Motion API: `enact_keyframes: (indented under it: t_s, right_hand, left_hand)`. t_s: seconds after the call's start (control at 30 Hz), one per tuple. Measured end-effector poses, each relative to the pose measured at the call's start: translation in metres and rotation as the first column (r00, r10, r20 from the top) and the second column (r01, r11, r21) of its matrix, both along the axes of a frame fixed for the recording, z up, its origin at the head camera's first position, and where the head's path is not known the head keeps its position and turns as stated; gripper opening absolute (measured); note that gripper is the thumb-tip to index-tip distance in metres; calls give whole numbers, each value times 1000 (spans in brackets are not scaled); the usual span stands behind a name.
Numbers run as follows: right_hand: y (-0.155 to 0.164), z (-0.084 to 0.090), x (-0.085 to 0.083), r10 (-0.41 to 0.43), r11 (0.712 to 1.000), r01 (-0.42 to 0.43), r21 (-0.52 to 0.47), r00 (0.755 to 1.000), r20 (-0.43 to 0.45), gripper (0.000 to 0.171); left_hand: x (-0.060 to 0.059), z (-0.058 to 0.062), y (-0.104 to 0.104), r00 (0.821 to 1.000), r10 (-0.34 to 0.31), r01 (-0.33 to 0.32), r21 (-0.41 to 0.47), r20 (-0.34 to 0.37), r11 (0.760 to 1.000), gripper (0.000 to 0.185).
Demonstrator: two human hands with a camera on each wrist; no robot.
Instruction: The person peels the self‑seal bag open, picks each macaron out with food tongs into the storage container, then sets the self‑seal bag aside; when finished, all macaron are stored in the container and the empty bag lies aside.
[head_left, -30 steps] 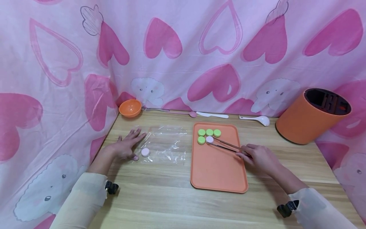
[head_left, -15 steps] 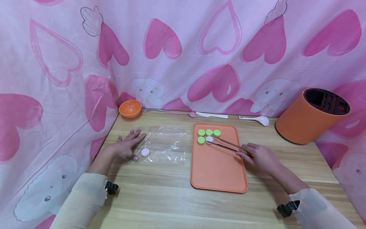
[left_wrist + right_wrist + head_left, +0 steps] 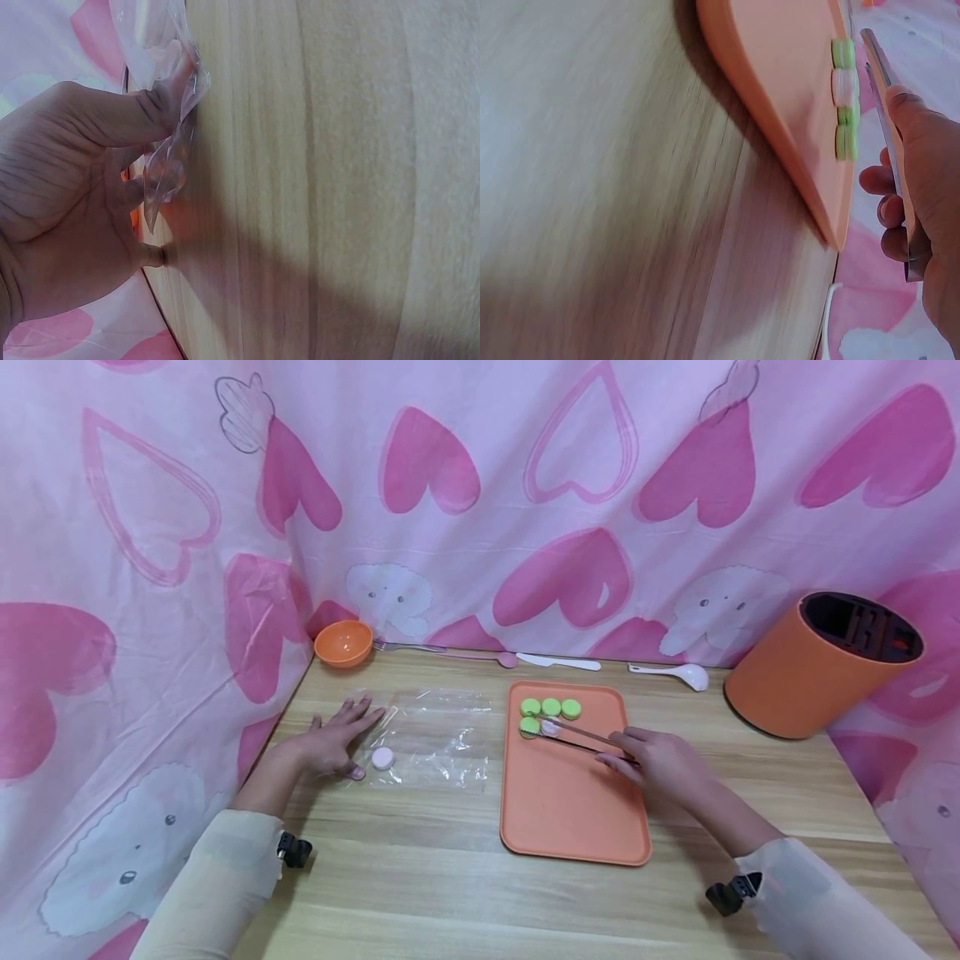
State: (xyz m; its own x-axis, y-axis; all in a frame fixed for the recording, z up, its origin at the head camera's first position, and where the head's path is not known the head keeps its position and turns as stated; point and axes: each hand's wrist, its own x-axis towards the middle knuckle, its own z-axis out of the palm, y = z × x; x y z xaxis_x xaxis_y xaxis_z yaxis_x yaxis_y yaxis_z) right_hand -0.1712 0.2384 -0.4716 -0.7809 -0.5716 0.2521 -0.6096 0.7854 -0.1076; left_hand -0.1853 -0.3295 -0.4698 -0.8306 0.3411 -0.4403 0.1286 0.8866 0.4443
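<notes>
My left hand point(image 3: 335, 743) rests with spread fingers on the left edge of a clear plastic bag point(image 3: 438, 727); its thumb point(image 3: 120, 116) touches the crinkled film. A pale pink macaron point(image 3: 382, 758) sits at the bag's left part, close to that thumb; whether inside or on top I cannot tell. My right hand point(image 3: 667, 767) grips metal tongs point(image 3: 877, 51) above the orange tray point(image 3: 573, 814). The tongs' tips are apart and hover over several green macarons point(image 3: 551, 707) and one pink macaron point(image 3: 844, 86) at the tray's far left corner, partly hiding the pink one in the head view.
Along the back lie an orange bowl point(image 3: 343, 644), a fork point(image 3: 408, 647), a pink spoon point(image 3: 507, 660), a white knife point(image 3: 558, 662) and a white ladle point(image 3: 690, 677). An orange knife block point(image 3: 802, 677) stands at the right. A pink heart-patterned curtain borders the wooden table point(image 3: 420, 877).
My right hand has moved left with the tongs, whose tips have gone from around the pink macaron on the tray to over the neighbouring green ones. My left hand has stayed put.
</notes>
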Motion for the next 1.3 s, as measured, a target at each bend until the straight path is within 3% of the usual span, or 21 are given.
enact_keyframes:
  t_s: [0.27, 0.63, 0.93, 1.3]
  right_hand:
    - [-26, -5, -7, 127, 992, -128, -12, 989, -75, 29]
    - [-62, -4, -15, 205, 979, -204, 29, 977, -55, 35]
    - [-87, -11, -20, 298, 955, -293, 53, 942, -152, 30]
    - [-118, -6, -19, 328, 944, -324, 66, 942, -67, 24]
  left_hand:
    - [-1, 1, 1, 1000, 7, -7, -1, 11, 1000, 119]
    - [0, 1, 0, 1000, -2, 2, 2, 1, 1000, 118]
    - [1, 0, -1, 999, -24, 25, 23, -34, 999, 119]
    - [0, 1, -1, 999, -21, 21, 19, -28, 1000, 119]
